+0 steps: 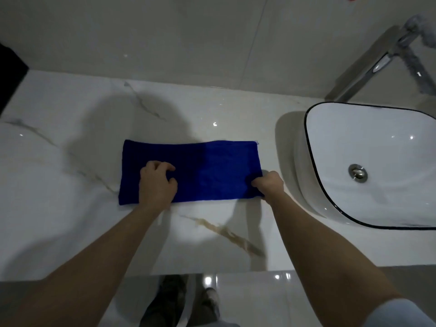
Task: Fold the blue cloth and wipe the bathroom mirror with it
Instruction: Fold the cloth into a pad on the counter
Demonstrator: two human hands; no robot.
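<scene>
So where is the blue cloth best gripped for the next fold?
Probably the right short edge of the blue cloth, near corner, from the right: it lies flat as a long strip, so that end folds leftward. The right hand pinches there; the left hand rests on the left half.

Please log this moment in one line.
folding | blue cloth flat on white marble counter | left hand on it | right hand pinches its corner

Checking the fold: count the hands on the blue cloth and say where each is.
2. The left hand, fingers curled, is on the left half of the cloth; the right hand pinches its near right corner.
</scene>
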